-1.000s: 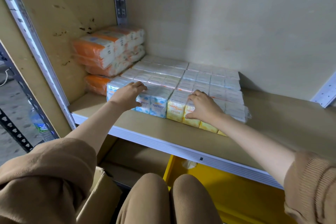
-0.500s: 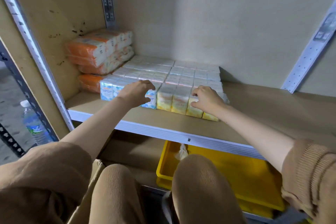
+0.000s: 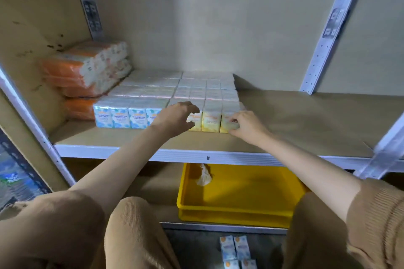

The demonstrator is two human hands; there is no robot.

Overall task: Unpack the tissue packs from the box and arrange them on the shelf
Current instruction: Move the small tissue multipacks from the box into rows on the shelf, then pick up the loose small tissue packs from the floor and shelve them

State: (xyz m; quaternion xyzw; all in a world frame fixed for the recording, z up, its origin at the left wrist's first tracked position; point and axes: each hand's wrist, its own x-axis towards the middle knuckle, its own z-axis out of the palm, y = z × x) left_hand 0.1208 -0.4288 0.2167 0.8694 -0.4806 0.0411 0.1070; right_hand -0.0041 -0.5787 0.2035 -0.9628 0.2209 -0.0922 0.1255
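Squaring step: left hand (image 3: 175, 116) and right hand (image 3: 247, 124), fingers curled, grip both ends of the yellow tissue packs (image 3: 211, 119), centre frame on the shelf (image 3: 306, 120); the next move likely calls for fetching the floor packs (image 3: 235, 251), bottom centre.

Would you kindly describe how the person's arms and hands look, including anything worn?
Both the left hand and right hand are bare: no gloves, rings or watch visible. The forearms are bare too. The tan, ribbed knit left sleeve and right sleeve end near the elbows.

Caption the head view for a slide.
Left hand and right hand grip yellow tissue packs on the shelf.
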